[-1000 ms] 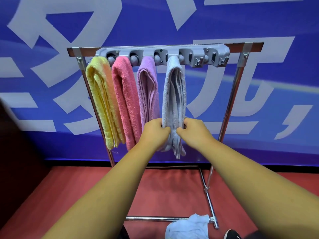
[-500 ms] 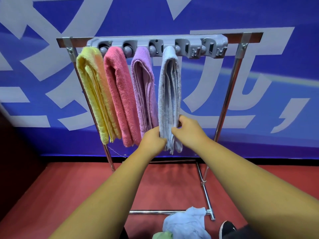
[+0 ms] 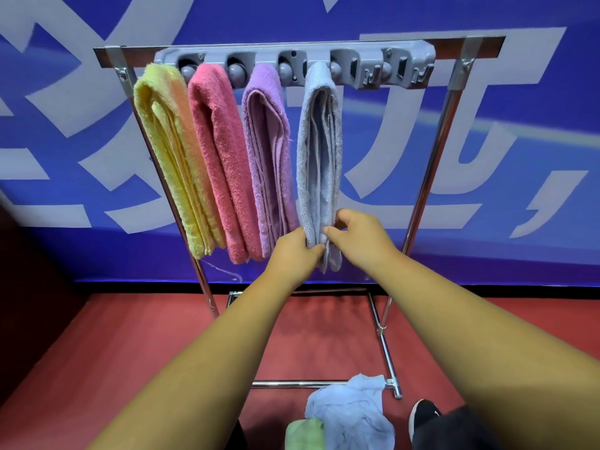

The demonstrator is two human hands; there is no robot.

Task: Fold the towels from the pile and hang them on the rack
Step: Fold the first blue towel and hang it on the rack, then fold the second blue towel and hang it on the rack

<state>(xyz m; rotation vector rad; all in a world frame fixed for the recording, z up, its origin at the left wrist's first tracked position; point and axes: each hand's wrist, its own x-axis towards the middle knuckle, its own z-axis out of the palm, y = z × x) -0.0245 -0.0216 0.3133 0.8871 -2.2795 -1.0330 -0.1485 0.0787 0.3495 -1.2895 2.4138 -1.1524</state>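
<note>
A grey clip holder (image 3: pixel 406 63) runs along the top bar of a metal rack (image 3: pixel 431 164). From it hang a yellow towel (image 3: pixel 168 151), a pink towel (image 3: pixel 220 157), a purple towel (image 3: pixel 269 157) and a grey folded towel (image 3: pixel 319 151). My left hand (image 3: pixel 293 251) grips the grey towel's lower left edge. My right hand (image 3: pixel 358 237) pinches its lower right edge. On the floor below lies the pile: a pale blue towel (image 3: pixel 350 414) and a green towel (image 3: pixel 303 433).
A blue wall with large white characters (image 3: pixel 487 125) stands right behind the rack. The floor is red (image 3: pixel 130 336). The rack's base bars (image 3: pixel 302 383) lie on it. A black shoe (image 3: pixel 423 414) shows at the bottom right. Dark furniture (image 3: pixel 29 287) fills the left edge.
Both hands have slid a little down the grey towel and drawn closer together. The camera has tilted down, bringing the green towel of the pile into view.
</note>
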